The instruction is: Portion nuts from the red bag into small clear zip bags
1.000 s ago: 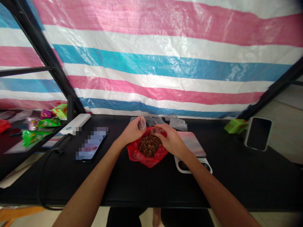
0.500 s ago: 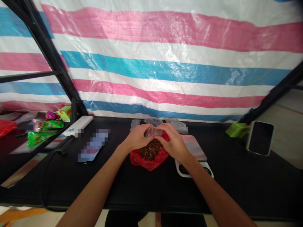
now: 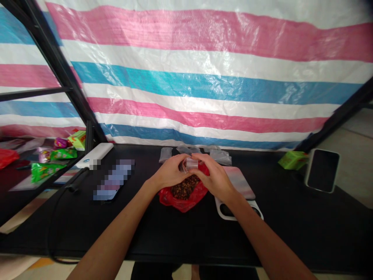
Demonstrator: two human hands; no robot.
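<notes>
**Desk:** What did each hand have?

**Photographer:** Both met over the middle of the black tabletop (image 3: 175,233). The left hand (image 3: 168,175) and the right hand (image 3: 216,179) were each closed on one small clear pouch (image 3: 190,163), pinched from either side. The left fingertips (image 3: 180,166) gripped its left end, and the right fingertips (image 3: 201,160) curled over its right end and top.

**Desk:** And where was the pouch itself?

**Photographer:** It was held in the air between the two sets of fingers, just above the far lip of an open red bag (image 3: 180,199) of brown kernels (image 3: 183,188). Whether it touched the red plastic, I could not tell.

**Desk:** What lay around them?

**Photographer:** A white scale (image 3: 239,202) sat just to the right of the red bag, partly under the right wrist. More clear bags (image 3: 217,154) lay along the tabletop's far edge, behind the hands. Towards the left were a phone (image 3: 113,182), face blurred, and a white power bank (image 3: 96,154) near the far left corner, with a black cable (image 3: 54,217) looping off the left edge. A green box (image 3: 293,159) stood near the far right corner, with a second phone (image 3: 323,170) just beyond it. A pink, white and blue striped tarp (image 3: 204,77) hung behind everything.
</notes>
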